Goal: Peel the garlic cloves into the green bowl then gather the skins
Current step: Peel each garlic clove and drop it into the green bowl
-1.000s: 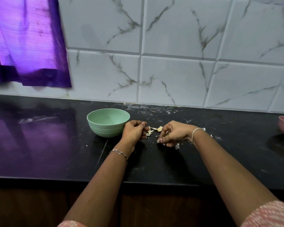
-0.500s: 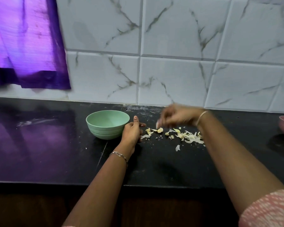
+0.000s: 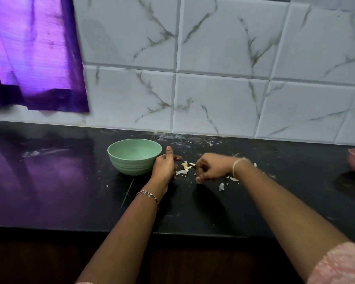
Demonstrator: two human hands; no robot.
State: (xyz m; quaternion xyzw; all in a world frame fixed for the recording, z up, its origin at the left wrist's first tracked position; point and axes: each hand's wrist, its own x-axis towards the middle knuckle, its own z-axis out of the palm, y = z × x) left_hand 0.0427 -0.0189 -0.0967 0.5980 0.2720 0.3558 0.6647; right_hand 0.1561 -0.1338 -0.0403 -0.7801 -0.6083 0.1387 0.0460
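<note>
The step in hand looks like the gathering. Loose garlic skins (image 3: 184, 167) lie on the black counter (image 3: 49, 191) between the two hands, toward its back edge and just right of the green bowl (image 3: 121, 162). The left hand (image 3: 164, 167) stands on its edge right beside the bowl's wall, thumb up. Its fingers are loosely curved and hold nothing that I can see, so it serves as a stop. The right hand (image 3: 211, 168) is blurred, its fingers curled down toward the counter; I cannot tell whether it pinches a skin or only rakes.

To do this well, sweep with the side of the curled fingers low against the surface, toward the left palm. Then collect the stray flakes (image 3: 221, 186) lying near the right wrist. Light strokes are best, since such scraps would likely flutter off. The skins are pale, cream to white, thin and curled. No cloves show inside the bowl from this angle.
</note>
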